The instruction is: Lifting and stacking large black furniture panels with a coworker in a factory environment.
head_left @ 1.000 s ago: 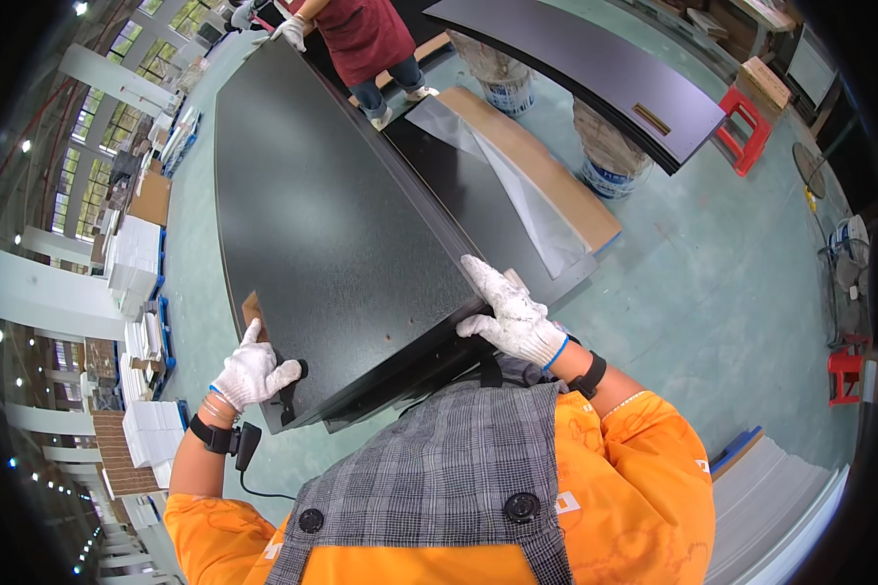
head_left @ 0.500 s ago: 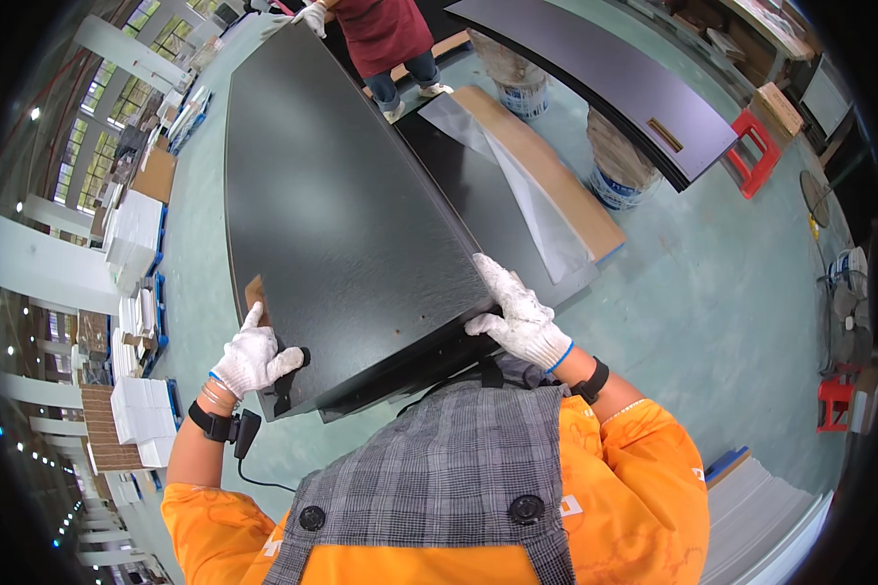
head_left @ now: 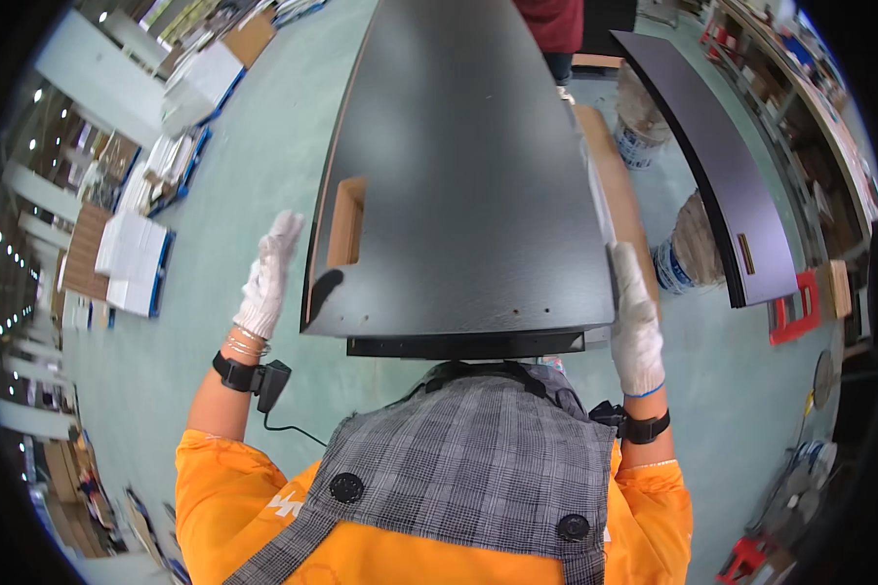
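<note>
1. Panel (head_left: 468, 175): large, dark, extends away from the chest, between both hands.
2. Right hand (head_left: 636, 322): gloved, flat against the panel's right edge, fingers straight.
3. Left hand (head_left: 266, 278): gloved, open, just beside the left edge, not touching.

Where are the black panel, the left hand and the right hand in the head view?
black panel (head_left: 458, 175), head view, middle of its flat dark face.
left hand (head_left: 266, 278), head view, back of the white glove, beside the panel's left edge.
right hand (head_left: 636, 317), head view, back of the white glove, at the panel's right corner.
</note>
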Demonstrator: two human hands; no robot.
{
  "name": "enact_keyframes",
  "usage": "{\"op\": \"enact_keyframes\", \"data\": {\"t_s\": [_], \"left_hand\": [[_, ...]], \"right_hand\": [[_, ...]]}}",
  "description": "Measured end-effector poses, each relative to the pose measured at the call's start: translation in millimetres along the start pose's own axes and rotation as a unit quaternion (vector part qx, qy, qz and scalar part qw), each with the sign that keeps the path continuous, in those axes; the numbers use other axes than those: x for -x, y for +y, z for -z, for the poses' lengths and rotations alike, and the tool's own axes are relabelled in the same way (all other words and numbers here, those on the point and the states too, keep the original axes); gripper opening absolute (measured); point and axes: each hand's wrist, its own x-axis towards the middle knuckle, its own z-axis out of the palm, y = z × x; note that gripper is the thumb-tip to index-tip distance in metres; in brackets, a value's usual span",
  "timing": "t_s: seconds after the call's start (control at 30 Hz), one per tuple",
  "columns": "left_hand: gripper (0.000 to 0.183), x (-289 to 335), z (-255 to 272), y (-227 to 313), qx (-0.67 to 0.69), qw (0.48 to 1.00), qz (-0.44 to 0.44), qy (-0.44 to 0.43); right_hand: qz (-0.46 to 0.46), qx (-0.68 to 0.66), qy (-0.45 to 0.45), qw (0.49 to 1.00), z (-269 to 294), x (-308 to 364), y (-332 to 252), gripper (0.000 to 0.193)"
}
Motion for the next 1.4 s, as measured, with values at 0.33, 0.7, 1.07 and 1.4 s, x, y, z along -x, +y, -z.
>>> {"op": "enact_keyframes", "data": {"t_s": [0.33,0.7,1.07,1.4], "left_hand": [[0.099,26,-33,-16,0.402,0.894,0.197,0.007],[0.088,32,-29,2,0.421,0.871,0.255,0.014],[0.065,32,-32,-8,0.407,0.869,0.271,0.073],[0.050,34,-23,-26,0.141,0.941,0.286,0.117]], "right_hand": [[-0.212,-0.100,0.051,0.971,-25,-23,-6,0.079],[-0.124,0.129,0.022,0.984,0,-14,20,0.069],[-0.103,0.100,-0.031,0.989,-4,-25,22,0.058],[-0.169,0.093,-0.320,0.928,51,-59,4,0.094]]}}
